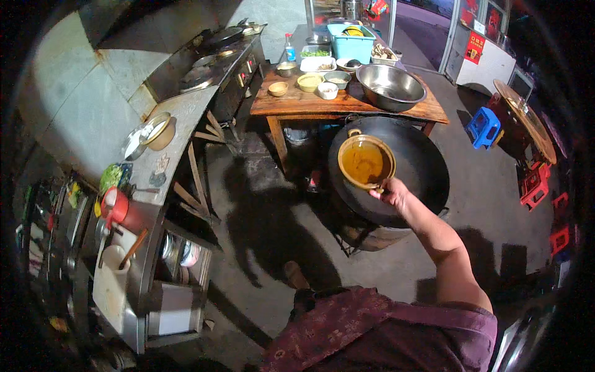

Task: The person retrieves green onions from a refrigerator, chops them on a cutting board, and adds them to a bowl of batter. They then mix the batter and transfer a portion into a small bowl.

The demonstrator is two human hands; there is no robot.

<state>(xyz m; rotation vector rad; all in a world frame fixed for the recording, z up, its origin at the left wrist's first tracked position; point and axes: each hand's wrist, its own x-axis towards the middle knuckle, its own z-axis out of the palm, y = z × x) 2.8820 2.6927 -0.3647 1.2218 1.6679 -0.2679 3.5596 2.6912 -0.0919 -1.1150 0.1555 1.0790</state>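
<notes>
My right hand [393, 191] grips one handle of a two-handled yellow-brown pot [342, 160], its far handle pointing away from me. Amber liquid, apparently oil, lies inside the pot. Under the pot spreads a large black wok [425, 174], set on a round stove base [379, 238]; I cannot tell whether pot and wok touch. The visible inside of the wok is dark and bare. My left hand is out of view.
Beyond the wok, a wooden table [320, 103] carries a large steel basin [393, 88], several small bowls and a turquoise bin [351, 46]. A steel counter [183, 123] with bowls and a red container [116, 204] runs along my left. Plastic stools, one blue [483, 126], stand at right.
</notes>
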